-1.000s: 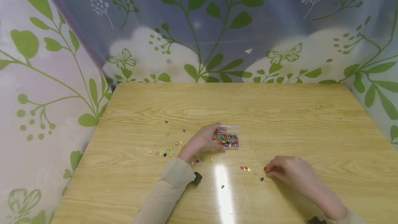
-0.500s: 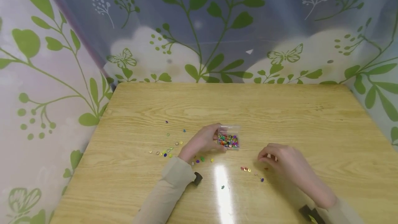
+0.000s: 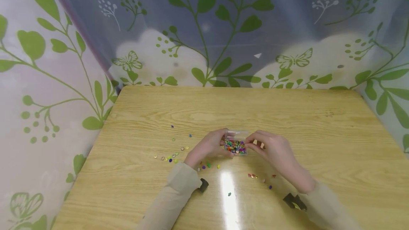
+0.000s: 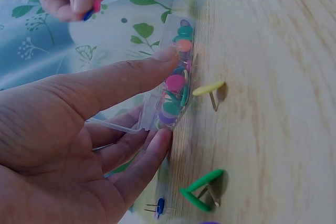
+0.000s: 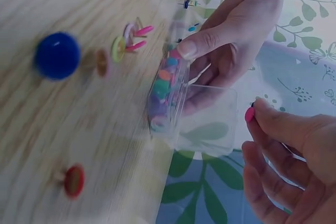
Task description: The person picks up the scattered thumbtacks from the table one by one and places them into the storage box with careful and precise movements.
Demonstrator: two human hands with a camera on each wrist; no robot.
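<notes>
My left hand [image 3: 209, 145] holds a small clear plastic box [image 3: 236, 134] by its left side, thumb on the near wall and fingers behind. The hinged lid [image 5: 207, 124] is raised, and many coloured thumbtacks [image 3: 235, 147] fill the box. At the box's right edge in the head view is my right hand [image 3: 273, 148]. Between its thumb and forefinger it pinches a pink thumbtack [image 5: 250, 114], with a dark blue one [image 4: 88, 15] beside it. In both wrist views these tacks are raised above the tabletop, apart from the box.
Loose thumbtacks lie on the wooden table [image 3: 303, 116]: a scattered group [image 3: 170, 160] on the left, a green pair [image 4: 202, 190] near my left wrist, red ones [image 3: 252, 176] and a blue one [image 3: 270, 187] at front right. A patterned curtain [image 3: 204, 45] hangs behind the table.
My right hand has risen from the loose tacks at front right and moved left and away to the box's right edge. The left hand and box stay in place.
</notes>
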